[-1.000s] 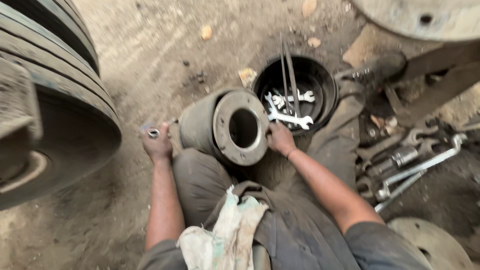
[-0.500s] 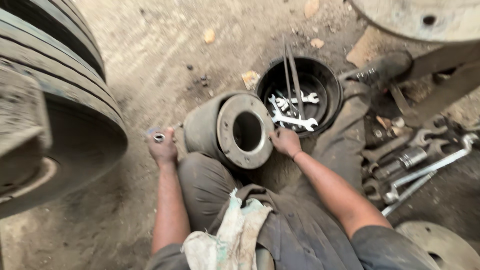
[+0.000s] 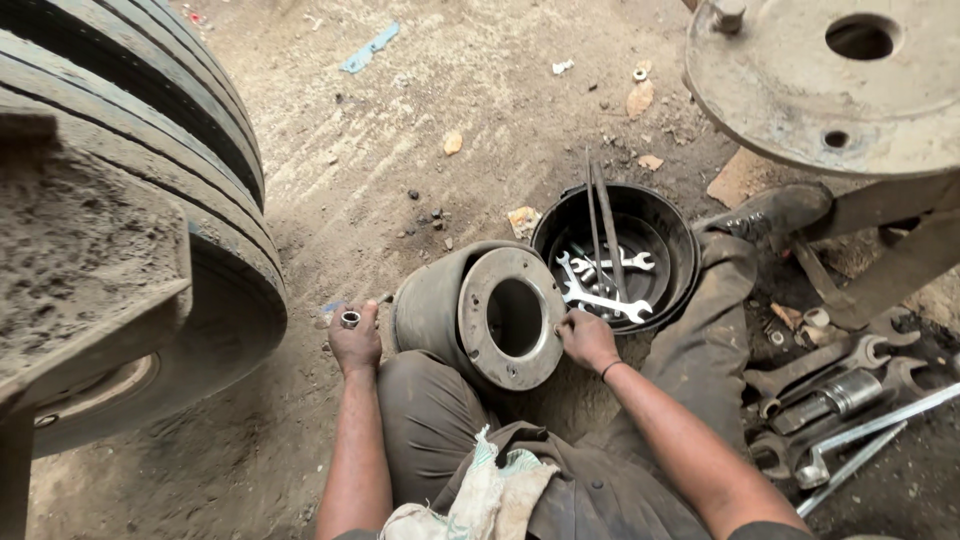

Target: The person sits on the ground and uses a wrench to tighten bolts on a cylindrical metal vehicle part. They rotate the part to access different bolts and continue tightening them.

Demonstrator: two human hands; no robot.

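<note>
A grey metal hub drum (image 3: 480, 315) lies on its side on the dirt between my knees, its flanged face with a round hole turned toward me. My right hand (image 3: 588, 338) rests on the flange's right edge, fingers pinched at a bolt hole. My left hand (image 3: 354, 340) is closed left of the drum and holds a small metal nut (image 3: 349, 319) at its fingertips. A dirty rag (image 3: 480, 490) lies on my lap.
A black round tub (image 3: 675, 250) with wrenches and rods stands behind the drum. Large truck tyres (image 3: 130, 190) fill the left side. A rusty metal disc (image 3: 830, 80) hangs at top right. More wrenches and sockets (image 3: 835, 395) lie on the ground at right, beside my boot (image 3: 770, 212).
The view has shifted and sharpened. My left hand still holds the nut beside the drum; my right hand stays on the flange edge. The drum has not moved.
</note>
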